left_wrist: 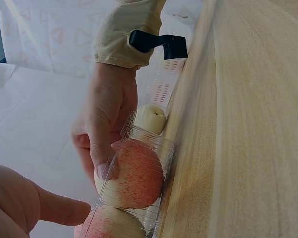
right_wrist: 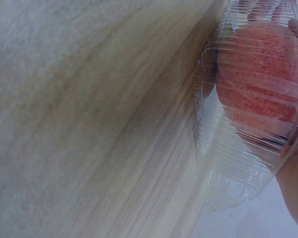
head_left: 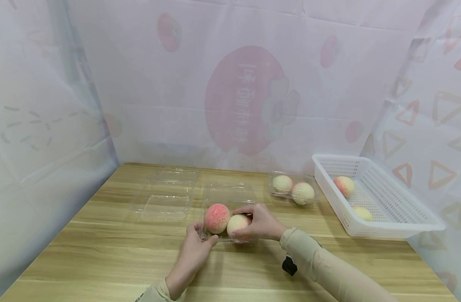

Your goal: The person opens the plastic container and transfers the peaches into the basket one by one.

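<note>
Head view: a clear box [head_left: 230, 209] lies near the front middle of the tabletop [head_left: 102, 260], holding a pink peach [head_left: 217, 218] and a pale peach [head_left: 238, 224]. Left hand [head_left: 196, 247] touches the box's near left corner, fingers relaxed. Right hand [head_left: 262, 222] curls its fingers round the pale peach.

Left wrist view: right hand [left_wrist: 107, 124] has its thumb on the box [left_wrist: 149, 148] wall.

Right wrist view: box [right_wrist: 238, 148] with pink peach [right_wrist: 260, 79] inside; the grip cannot be told.
</note>
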A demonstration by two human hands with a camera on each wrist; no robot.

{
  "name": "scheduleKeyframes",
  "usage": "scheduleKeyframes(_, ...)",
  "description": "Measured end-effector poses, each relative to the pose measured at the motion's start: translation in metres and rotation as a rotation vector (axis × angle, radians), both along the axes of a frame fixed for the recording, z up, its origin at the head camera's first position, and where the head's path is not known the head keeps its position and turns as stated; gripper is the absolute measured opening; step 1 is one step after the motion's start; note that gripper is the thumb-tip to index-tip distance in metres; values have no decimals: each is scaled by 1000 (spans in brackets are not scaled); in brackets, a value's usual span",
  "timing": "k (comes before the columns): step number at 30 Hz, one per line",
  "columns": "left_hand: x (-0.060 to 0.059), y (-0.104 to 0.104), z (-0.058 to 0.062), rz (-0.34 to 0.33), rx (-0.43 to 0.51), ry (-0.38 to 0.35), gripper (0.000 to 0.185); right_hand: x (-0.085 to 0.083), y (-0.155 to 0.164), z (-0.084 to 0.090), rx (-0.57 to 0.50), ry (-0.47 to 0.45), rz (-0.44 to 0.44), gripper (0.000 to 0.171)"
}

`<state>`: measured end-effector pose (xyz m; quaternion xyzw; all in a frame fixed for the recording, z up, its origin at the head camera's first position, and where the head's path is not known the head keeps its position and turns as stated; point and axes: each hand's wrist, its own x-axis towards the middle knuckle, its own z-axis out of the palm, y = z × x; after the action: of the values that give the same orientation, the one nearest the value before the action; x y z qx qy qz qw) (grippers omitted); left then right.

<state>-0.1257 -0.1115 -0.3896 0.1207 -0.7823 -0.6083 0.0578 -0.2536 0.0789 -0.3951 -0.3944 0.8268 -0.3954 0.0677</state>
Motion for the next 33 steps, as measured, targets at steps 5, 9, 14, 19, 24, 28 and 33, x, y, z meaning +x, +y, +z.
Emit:
scheduleKeyframes(5, 0, 0, 0, 6, -11, 0, 69, -1, 0, -1, -8, -4, -6, 53)
scheduleKeyframes(9, 0, 1, 0, 9, -14, 3, 69, -1, 1, -1, -15, -11, -9, 55)
scheduleKeyframes(14, 0, 1, 0, 5, -5, 4, 70, 0, 1, 0, -23, -32, -14, 55)
scheduleKeyframes(19, 0, 0, 1, -1, 12, 4, 70, 0, 1, 1, -34, -38, -11, 55)
scheduleKeyframes(24, 0, 0, 1, -3, 23, 0, 71, 0, 1, 1, -52, -41, 0, 54)
scheduleKeyframes(28, 0, 0, 1, -4, 25, -4, 72, 0, 1, 3, -53, -42, 0, 55)
scheduleKeyframes(33, 0, 0, 2, -2, 24, -6, 73, 1, 1, 6, -62, -51, 3, 55)
